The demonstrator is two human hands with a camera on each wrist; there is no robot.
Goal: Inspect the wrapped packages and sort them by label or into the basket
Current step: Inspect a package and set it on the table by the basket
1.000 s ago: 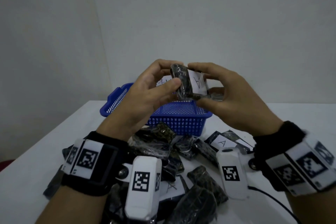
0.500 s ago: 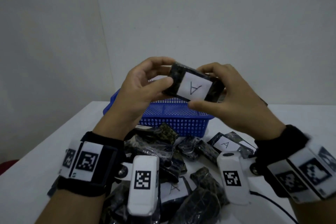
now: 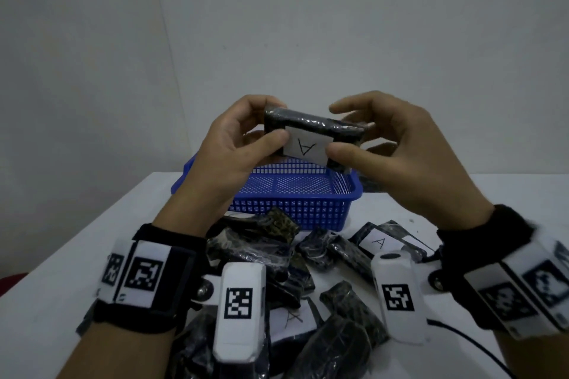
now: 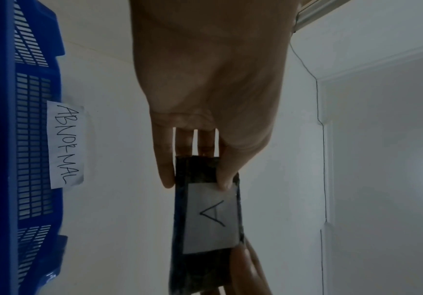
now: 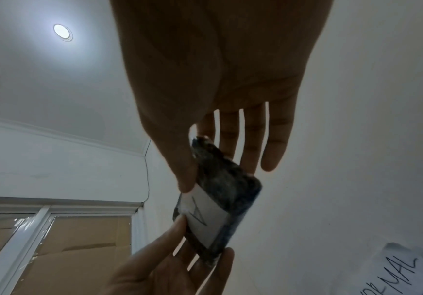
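I pinch the pack [image 3: 314,135] w/ both hands [image 3: 234,144] [image 3: 397,157], checking it. Label [image 3: 306,146] says A; next, put w/ A's.

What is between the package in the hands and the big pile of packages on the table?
In the head view, the blue basket stands between the held package and the pile. The package is up in the air above the basket.

The head camera looks forward and down from above the wrists, with the blue perforated plastic basket [image 3: 295,191] at frame centre. Each wrist camera sits close behind its palm, facing upward along the fingers toward walls and ceiling. All three views share the dark film-wrapped package with a white "A" label [image 3: 311,135] [image 4: 205,219] [image 5: 217,203].
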